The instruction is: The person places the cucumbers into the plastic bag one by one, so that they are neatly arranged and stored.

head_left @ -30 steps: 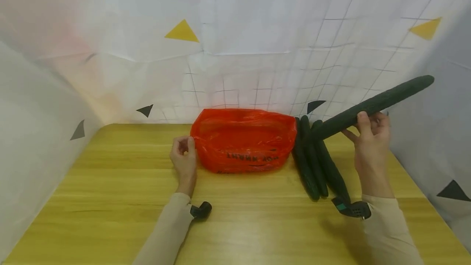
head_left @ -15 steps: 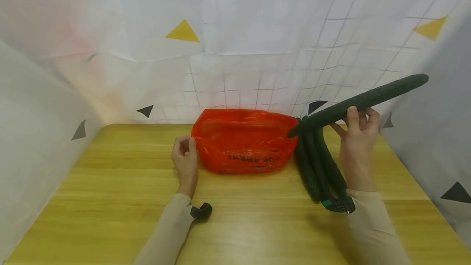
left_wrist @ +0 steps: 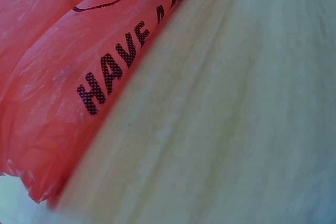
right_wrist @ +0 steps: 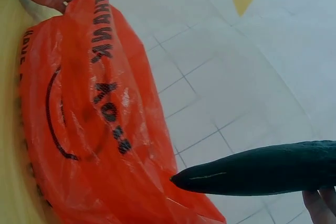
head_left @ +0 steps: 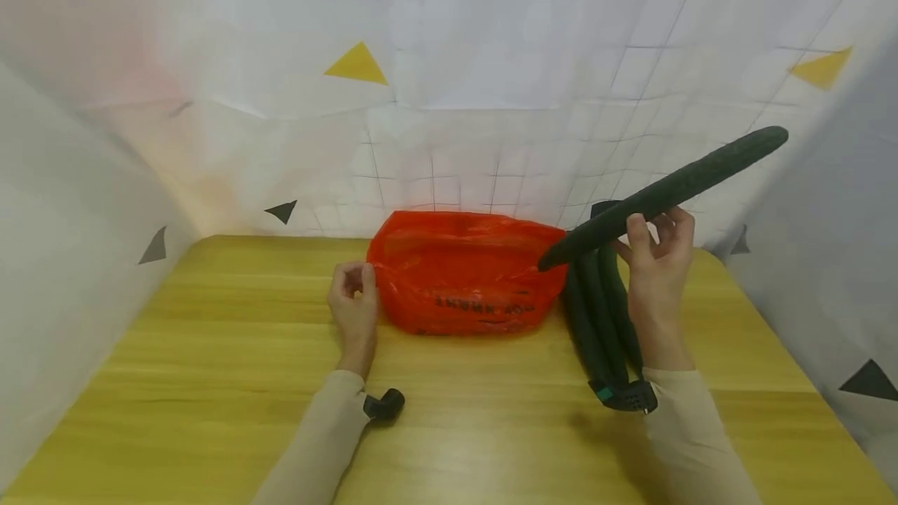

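A red plastic bag (head_left: 466, 302) with black print stands on the table, its mouth spread open. My left hand (head_left: 354, 306) pinches the bag's left rim between thumb and fingers. My right hand (head_left: 658, 275) grips a long dark green cucumber (head_left: 673, 189) near its middle and holds it raised and tilted, far end up to the right. In the head view the cucumber's lower tip overlaps the bag's right rim. The right wrist view shows that tip (right_wrist: 210, 178) close by the red bag (right_wrist: 100, 108). No fingers show in the left wrist view, only the printed bag (left_wrist: 79, 77) and tabletop.
Several more cucumbers (head_left: 592, 318) lie side by side just right of the bag, partly hidden by my right hand and wrist camera. The wooden table (head_left: 231, 349) ends at a pale sheet wall (head_left: 477, 123) behind the bag, with side sheets left and right.
My right hand has moved left with the cucumber, bringing its lower tip from over the other cucumbers to the bag's right rim. The left hand keeps its hold on the bag.
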Available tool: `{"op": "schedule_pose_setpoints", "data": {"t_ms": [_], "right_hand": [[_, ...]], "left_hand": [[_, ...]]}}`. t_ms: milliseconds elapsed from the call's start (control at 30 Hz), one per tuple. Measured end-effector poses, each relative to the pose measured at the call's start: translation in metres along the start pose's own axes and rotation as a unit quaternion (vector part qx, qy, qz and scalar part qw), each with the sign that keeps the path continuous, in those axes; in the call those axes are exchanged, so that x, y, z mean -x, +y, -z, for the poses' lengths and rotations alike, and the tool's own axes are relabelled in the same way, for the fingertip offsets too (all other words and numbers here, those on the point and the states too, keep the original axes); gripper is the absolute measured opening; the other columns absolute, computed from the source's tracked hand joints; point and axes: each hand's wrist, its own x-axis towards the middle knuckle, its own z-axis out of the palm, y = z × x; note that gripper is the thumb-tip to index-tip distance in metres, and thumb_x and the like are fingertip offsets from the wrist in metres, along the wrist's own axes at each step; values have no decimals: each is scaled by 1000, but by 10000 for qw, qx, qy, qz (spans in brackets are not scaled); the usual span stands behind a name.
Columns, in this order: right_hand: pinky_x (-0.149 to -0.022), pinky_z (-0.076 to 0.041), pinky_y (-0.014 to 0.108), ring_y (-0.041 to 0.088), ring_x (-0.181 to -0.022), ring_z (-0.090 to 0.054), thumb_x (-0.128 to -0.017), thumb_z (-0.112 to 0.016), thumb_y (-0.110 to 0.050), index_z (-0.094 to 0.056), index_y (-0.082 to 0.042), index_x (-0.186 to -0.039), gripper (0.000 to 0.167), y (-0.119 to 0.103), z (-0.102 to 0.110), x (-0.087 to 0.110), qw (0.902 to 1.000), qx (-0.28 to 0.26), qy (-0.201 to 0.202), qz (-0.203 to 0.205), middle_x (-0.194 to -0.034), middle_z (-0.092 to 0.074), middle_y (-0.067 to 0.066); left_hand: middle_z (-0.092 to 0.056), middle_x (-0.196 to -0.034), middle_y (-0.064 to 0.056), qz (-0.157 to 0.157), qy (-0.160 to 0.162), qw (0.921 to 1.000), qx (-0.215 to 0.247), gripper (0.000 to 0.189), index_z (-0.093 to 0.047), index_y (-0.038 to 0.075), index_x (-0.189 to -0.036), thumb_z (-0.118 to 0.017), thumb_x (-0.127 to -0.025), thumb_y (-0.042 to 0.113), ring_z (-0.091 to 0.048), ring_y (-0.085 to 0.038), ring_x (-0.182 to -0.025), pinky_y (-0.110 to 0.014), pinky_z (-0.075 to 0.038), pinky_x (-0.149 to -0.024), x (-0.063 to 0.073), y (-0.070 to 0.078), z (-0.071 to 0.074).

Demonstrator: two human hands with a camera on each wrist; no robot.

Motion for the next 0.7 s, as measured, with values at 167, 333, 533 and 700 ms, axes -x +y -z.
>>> {"op": "schedule_pose_setpoints", "data": {"t_ms": [167,333,533,700], "right_hand": [[-75,-56,27,19,-88,-65,-88,-60,2,-46,-5,-122,38,5,-3,4,9997,63,-239,-41,-109,-55,12],[-72,-55,24,18,-83,-62,-87,-61,3,-48,-5,-123,39,10,-6,6,9981,463,-411,-3,-108,-57,9],[-82,-53,20,18,-87,-61,-87,-60,3,-48,-5,-125,40,8,-10,11,9906,1094,-824,63,-109,-57,6],[-84,-51,18,15,-90,-62,-88,-59,1,-48,-5,-124,38,1,-20,18,9806,1646,-1063,9,-110,-57,4]], "left_hand": [[-56,-83,7,79,-20,9999,90,17,-60,-2,-98,-61,-91,14,-50,-10,-76,-21,-42,-71,1,-1,-2],[-56,-85,5,138,-28,9996,231,19,-59,-4,-99,-61,-91,14,-51,-10,-77,-21,-42,-72,-1,-10,-2],[-57,-87,4,202,68,9994,271,19,-60,2,-100,-62,-91,19,-52,-12,-79,-20,-43,-73,-5,-29,-3],[-58,-87,2,97,145,9996,228,21,-61,5,-97,-63,-91,25,-52,-14,-79,-20,-43,-73,-4,-32,-3]]}}
